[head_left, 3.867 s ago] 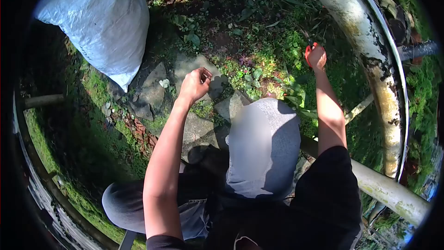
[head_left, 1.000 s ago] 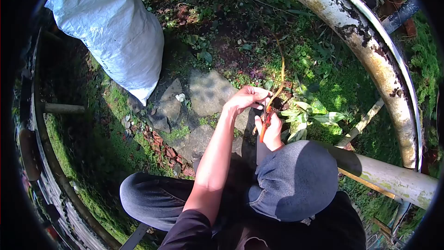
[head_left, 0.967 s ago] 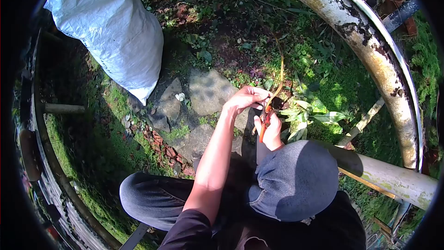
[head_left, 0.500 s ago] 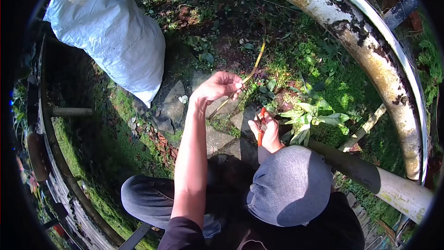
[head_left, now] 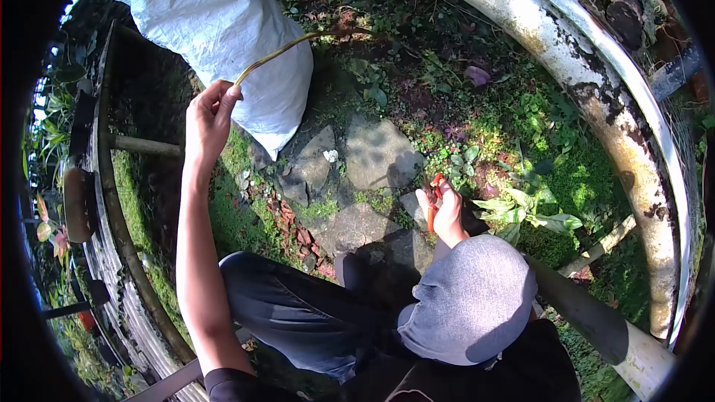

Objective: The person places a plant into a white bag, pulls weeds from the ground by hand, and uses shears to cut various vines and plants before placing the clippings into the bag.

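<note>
My left hand point(head_left: 208, 120) pinches one end of a long, thin plant stem point(head_left: 277, 52), yellowish near the fingers and browner toward its far tip. The stem arcs up and right across the front of a white woven sack point(head_left: 223, 22). My right hand point(head_left: 450, 217) is wrapped around pruning shears with orange-red handles point(head_left: 431, 217), held low over the stones. Palm and fingers hide part of the tool, and its blades are hard to make out. A pale green leafy plant point(head_left: 519, 211) grows just right of that hand.
Flat stones point(head_left: 380, 150) lie among moss and small weeds. A weathered white curved beam point(head_left: 588, 93) sweeps around the right side, with a grey pole point(head_left: 596, 305) below it. Corrugated edging point(head_left: 123, 290) runs along the left. My bent knee point(head_left: 257, 283) is at lower left.
My left hand has swung left with the stem, from above the stones to in front of the sack. My right hand keeps the shears near the leafy plant. The view has shifted slightly.
</note>
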Tool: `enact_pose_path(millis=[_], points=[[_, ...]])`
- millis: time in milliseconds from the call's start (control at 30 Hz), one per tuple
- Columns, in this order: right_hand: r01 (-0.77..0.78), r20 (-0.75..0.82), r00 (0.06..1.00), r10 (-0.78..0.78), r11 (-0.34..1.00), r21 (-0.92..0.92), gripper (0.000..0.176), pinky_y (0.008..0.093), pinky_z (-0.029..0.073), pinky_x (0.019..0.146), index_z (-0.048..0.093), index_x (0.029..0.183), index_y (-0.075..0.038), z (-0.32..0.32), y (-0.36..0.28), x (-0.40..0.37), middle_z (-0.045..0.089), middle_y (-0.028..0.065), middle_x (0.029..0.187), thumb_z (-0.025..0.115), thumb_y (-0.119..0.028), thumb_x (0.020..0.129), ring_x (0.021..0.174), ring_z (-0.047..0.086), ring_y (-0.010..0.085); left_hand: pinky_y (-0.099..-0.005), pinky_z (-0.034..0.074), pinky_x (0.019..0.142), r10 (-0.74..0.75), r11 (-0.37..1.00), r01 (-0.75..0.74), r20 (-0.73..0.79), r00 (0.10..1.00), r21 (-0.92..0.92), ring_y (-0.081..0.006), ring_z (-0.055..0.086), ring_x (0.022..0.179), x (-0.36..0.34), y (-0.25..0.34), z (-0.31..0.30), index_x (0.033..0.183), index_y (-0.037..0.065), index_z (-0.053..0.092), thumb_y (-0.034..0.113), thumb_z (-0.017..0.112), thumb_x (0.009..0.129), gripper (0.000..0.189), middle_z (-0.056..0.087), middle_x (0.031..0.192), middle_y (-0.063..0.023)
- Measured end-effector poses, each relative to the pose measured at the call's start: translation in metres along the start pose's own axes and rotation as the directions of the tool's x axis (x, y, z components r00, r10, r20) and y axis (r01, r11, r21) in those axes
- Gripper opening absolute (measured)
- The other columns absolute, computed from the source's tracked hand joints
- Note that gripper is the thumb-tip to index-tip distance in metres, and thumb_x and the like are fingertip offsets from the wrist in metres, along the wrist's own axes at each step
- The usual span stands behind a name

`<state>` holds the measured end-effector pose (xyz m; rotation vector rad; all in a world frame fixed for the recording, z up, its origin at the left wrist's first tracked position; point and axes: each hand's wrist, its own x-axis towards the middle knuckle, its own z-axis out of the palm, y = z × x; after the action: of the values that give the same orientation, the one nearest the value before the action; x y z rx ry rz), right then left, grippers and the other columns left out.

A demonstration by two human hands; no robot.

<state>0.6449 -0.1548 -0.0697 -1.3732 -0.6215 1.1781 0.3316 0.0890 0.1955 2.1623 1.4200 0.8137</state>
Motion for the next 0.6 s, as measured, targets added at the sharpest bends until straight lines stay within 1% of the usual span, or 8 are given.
enact_pose_path(millis=[67, 100, 133, 267, 433, 467, 533, 600], points=[[-0.176, 0.012, 0.984, 0.179, 0.949, 0.263, 0.026, 0.0287, 0.056, 0.077, 0.053, 0.092, -0.002, 0.007, -0.021, 0.006, 0.054, 0.0039, 0.081, 0.041, -0.021, 0.104, 0.076, 0.054, 0.0114, -0.0219, 0.023, 0.053, -0.138, 0.953, 0.144, 0.04, 0.99, -0.265, -0.0003, 0.032, 0.06, -0.008, -0.015, -0.01, 0.083, 0.002, 0.062, 0.026, 0.057, 0.103, 0.032, 0.044, 0.066, 0.0098], [0.014, -0.003, 1.0, -0.014, 1.0, 0.017, 0.014, 0.0296, 0.052, 0.07, 0.057, 0.092, -0.001, 0.004, -0.003, 0.014, 0.059, 0.0064, 0.079, 0.058, -0.014, 0.095, 0.072, 0.056, 0.0127, -0.0221, 0.025, 0.052, -0.151, 0.963, 0.153, 0.027, 0.988, -0.223, -0.0007, 0.034, 0.059, -0.008, -0.017, -0.015, 0.082, 0.003, 0.062, 0.027, 0.056, 0.103, 0.033, 0.044, 0.065, 0.0093], [0.197, -0.018, 0.978, -0.206, 0.952, -0.234, 0.019, 0.0306, 0.048, 0.064, 0.06, 0.092, 0.0, 0.005, 0.006, 0.02, 0.065, 0.0089, 0.077, 0.076, -0.008, 0.085, 0.067, 0.057, 0.014, -0.0221, 0.025, 0.052, -0.179, 0.954, 0.182, 0.031, 0.983, -0.237, -0.0009, 0.034, 0.059, -0.008, -0.019, -0.015, 0.082, 0.003, 0.063, 0.028, 0.056, 0.104, 0.034, 0.044, 0.064, 0.0091], [0.128, -0.068, 0.988, -0.141, 0.977, -0.173, 0.019, 0.0298, 0.047, 0.064, 0.06, 0.091, 0.0, 0.004, 0.021, 0.028, 0.065, 0.0074, 0.076, 0.077, -0.008, 0.085, 0.069, 0.057, 0.0125, -0.0206, 0.024, 0.052, -0.246, 0.925, 0.281, 0.16, 0.956, -0.256, -0.0005, 0.033, 0.058, -0.008, -0.041, -0.003, 0.082, 0.009, 0.06, 0.033, 0.052, 0.105, 0.034, 0.04, 0.064, 0.0107], [0.232, -0.05, 0.962, -0.27, 0.897, -0.375, 0.018, 0.0279, 0.045, 0.063, 0.059, 0.088, 0.0, 0.01, 0.0, 0.016, 0.06, 0.0031, 0.073, 0.076, -0.003, 0.085, 0.069, 0.054, 0.0094, -0.0224, 0.025, 0.051, -0.272, 0.889, 0.367, 0.327, 0.905, -0.274, -0.0023, 0.032, 0.057, -0.014, -0.085, 0.033, 0.08, 0.007, 0.059, 0.033, 0.053, 0.104, 0.036, 0.041, 0.062, 0.0101], [0.161, -0.052, 0.983, -0.174, 0.968, -0.195, 0.018, 0.0235, 0.048, 0.065, 0.049, 0.083, -0.003, 0.007, 0.008, 0.02, 0.051, 0.002, 0.075, 0.058, -0.007, 0.098, 0.065, 0.051, 0.0089, -0.0225, 0.024, 0.05, -0.267, 0.876, 0.389, 0.385, 0.884, -0.286, -0.0025, 0.032, 0.056, -0.015, -0.099, 0.041, 0.08, 0.007, 0.06, 0.033, 0.053, 0.104, 0.036, 0.041, 0.062, 0.0102], [0.117, -0.142, 0.982, -0.121, 0.993, -0.035, 0.022, 0.0217, 0.045, 0.06, 0.05, 0.083, -0.004, 0.011, 0.003, 0.023, 0.052, -0.0004, 0.073, 0.067, 0.01, 0.086, 0.063, 0.051, 0.0067, -0.0227, 0.024, 0.05, -0.268, 0.875, 0.405, 0.431, 0.861, -0.265, -0.0027, 0.032, 0.055, -0.02, -0.103, 0.057, 0.079, 0.007, 0.06, 0.034, 0.053, 0.104, 0.037, 0.042, 0.062, 0.0098], [0.085, -0.155, 0.985, -0.081, 0.996, 0.019, 0.018, 0.022, 0.045, 0.057, 0.052, 0.083, -0.004, 0.009, -0.001, 0.027, 0.054, 0.0003, 0.072, 0.067, 0.003, 0.089, 0.06, 0.052, 0.0072, -0.0232, 0.025, 0.05, -0.306, 0.851, 0.463, 0.483, 0.82, -0.247, -0.0034, 0.033, 0.056, -0.027, -0.102, 0.072, 0.078, 0.008, 0.059, 0.035, 0.052, 0.104, 0.039, 0.043, 0.062, 0.0093]])
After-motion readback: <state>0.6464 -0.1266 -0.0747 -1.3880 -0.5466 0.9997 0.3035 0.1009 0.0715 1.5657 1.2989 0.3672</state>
